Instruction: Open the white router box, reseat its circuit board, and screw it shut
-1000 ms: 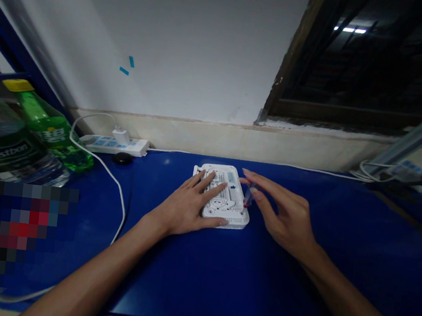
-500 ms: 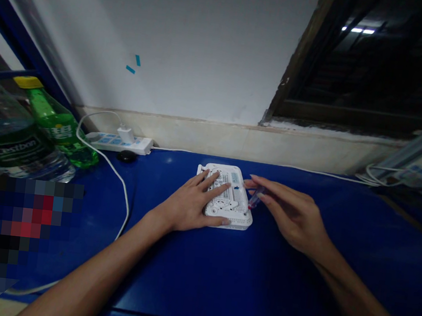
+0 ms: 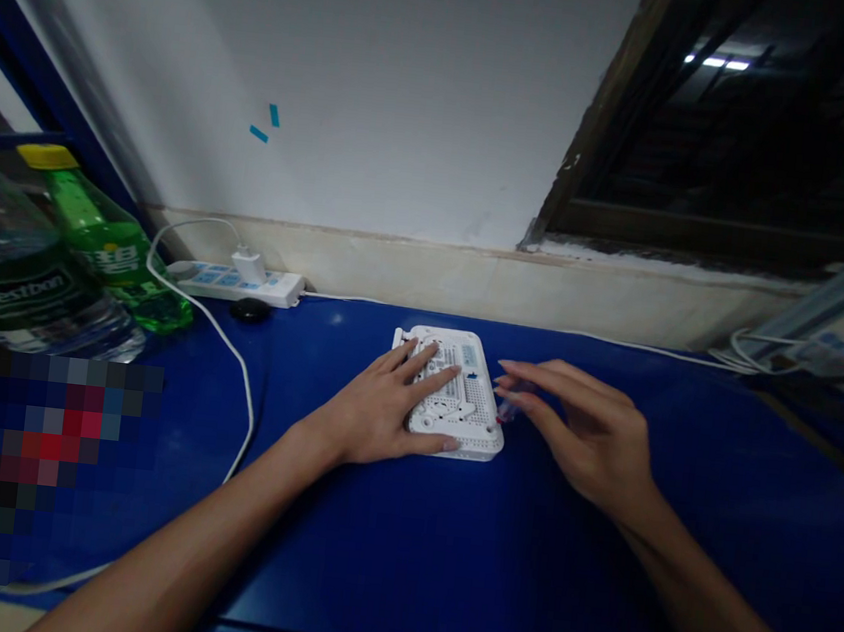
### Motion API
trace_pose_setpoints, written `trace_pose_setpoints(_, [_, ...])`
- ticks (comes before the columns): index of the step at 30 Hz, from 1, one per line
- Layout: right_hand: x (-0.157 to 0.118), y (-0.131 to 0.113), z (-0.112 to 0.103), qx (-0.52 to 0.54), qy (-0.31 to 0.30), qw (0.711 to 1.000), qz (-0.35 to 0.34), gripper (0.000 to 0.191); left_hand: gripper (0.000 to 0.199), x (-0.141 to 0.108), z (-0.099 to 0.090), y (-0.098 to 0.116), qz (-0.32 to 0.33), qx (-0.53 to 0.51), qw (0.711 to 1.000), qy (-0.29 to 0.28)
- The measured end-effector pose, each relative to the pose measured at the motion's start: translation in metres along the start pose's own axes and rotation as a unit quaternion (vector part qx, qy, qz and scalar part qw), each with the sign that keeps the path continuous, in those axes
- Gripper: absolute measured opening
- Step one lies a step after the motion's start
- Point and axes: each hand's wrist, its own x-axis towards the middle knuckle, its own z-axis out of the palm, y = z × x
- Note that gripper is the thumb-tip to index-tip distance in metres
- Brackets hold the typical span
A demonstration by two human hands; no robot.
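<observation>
A white router [image 3: 484, 403], its vented and labelled underside up, lies on the blue table. My left hand [image 3: 383, 402] is spread over its left part, fingers on the underside and thumb along the near edge. At the router's right side, my right hand [image 3: 584, 424] pinches a small screwdriver [image 3: 512, 406] between thumb and fingertips. It has a clear handle with a red lower end, tilted down toward the router's near right corner. Blur hides its tip, so I cannot tell whether it touches the router.
Behind stand a power strip [image 3: 281, 289] with a white plug [image 3: 247, 265] and a dark round object [image 3: 251, 310]. A white cable [image 3: 246, 378] curves along the left. A green bottle [image 3: 109, 243] and a large water bottle [image 3: 25, 284] stand at the left. A wall [image 3: 414, 104] rises behind the table [image 3: 382, 553].
My right hand has shifted slightly and its fingers have changed position around the screwdriver handle. My left hand and the router stay in place.
</observation>
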Motion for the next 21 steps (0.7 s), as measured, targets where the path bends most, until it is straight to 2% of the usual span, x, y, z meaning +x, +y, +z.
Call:
trace_pose_setpoints(4, [0.0018, -0.0019, 0.0009, -0.037, 0.025, 0.999, -0.003, 0.027, 0.092, 0.0000, -0.0014, 0.0015, -0.003, 0.005, 1.000, -0.006])
trace_pose_setpoints(10, [0.0006, -0.0026, -0.0067, -0.033, -0.045, 0.998, 0.005, 0.041, 0.092, 0.0006, -0.0022, 0.0022, -0.005, 0.012, 1.000, -0.012])
trace_pose_setpoints(16, [0.0040, -0.0050, -0.0057, -0.058, 0.032, 0.998, -0.021, 0.027, 0.092, -0.0003, -0.0015, 0.0018, -0.005, 0.009, 1.000, -0.009])
trace_pose_setpoints(18, [0.0038, -0.0055, -0.0063, -0.064, 0.015, 0.998, -0.016, 0.033, 0.091, -0.0003, -0.0014, 0.0018, -0.004, 0.009, 1.000, -0.007])
trace_pose_setpoints(21, [0.0026, -0.0053, -0.0083, -0.052, -0.047, 0.997, -0.021, 0.043, 0.092, -0.0001, -0.0019, 0.0020, -0.002, 0.012, 1.000, -0.009])
